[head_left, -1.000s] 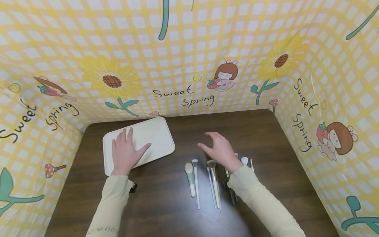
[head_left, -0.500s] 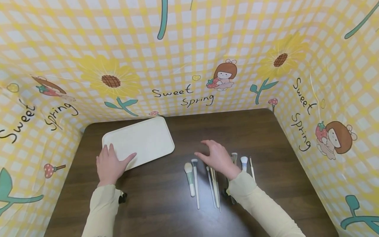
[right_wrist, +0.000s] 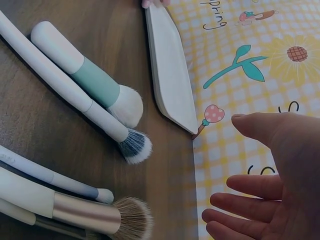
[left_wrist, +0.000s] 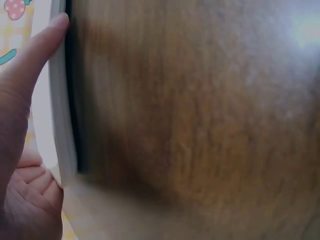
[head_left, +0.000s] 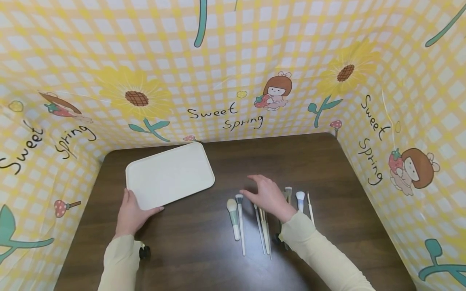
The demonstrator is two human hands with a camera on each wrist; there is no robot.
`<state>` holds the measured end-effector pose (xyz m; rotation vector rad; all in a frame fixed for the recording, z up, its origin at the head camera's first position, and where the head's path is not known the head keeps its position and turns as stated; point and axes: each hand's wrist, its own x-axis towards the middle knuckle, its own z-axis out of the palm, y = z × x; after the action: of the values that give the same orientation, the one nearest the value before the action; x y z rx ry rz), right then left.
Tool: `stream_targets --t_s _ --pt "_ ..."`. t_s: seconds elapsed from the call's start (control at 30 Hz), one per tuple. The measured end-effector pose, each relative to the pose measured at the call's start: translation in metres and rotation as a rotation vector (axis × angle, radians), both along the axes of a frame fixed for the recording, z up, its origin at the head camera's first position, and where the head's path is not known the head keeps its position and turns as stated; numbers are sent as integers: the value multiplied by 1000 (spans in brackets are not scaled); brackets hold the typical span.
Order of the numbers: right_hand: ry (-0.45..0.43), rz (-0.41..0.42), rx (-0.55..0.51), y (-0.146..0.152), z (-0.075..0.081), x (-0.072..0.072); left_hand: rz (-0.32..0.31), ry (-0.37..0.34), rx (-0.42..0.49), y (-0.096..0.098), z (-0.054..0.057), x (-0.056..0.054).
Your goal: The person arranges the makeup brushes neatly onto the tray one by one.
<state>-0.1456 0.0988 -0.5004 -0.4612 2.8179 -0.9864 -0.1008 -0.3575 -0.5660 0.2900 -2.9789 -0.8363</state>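
Observation:
A white rectangular tray (head_left: 171,176) lies at the back left of the table, slightly turned. My left hand (head_left: 130,214) grips its near-left corner, the thumb along the near edge and the fingers at the left edge; in the left wrist view the thumb (left_wrist: 37,52) presses the tray's side wall. My right hand (head_left: 270,198) hovers over several makeup brushes, fingers parted and holding nothing. Left of it lie a green-and-white brush (head_left: 234,220) and a slim white brush (head_left: 241,226). A brush with a fluffy brown head (right_wrist: 90,212) shows in the right wrist view; my right hand partly hides it in the head view.
Right of my right hand lie a blue-and-white brush (head_left: 300,201) and a thin brush (head_left: 310,207). The dark wooden table (head_left: 196,242) is bordered at the back and sides by a yellow checked cloth (head_left: 218,72).
My left hand has moved from above the tray down and left to its near-left corner and taken hold there. My right hand has shifted slightly toward me. The tray has stayed put.

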Motion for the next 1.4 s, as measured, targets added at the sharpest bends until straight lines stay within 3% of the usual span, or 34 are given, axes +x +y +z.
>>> stream_targets --t_s 0.27,0.57,0.73,1.4 --pt "-14 20 32 -4 0 4 30 35 25 -4 -3 -5" --pt "-26 159 67 -23 -7 19 -8 6 11 3 0 -13" --pt "-39 213 124 -31 -14 27 -24 9 26 12 -4 -19" --pt "-177 194 219 -46 -27 46 -101 16 30 64 -2 -49"
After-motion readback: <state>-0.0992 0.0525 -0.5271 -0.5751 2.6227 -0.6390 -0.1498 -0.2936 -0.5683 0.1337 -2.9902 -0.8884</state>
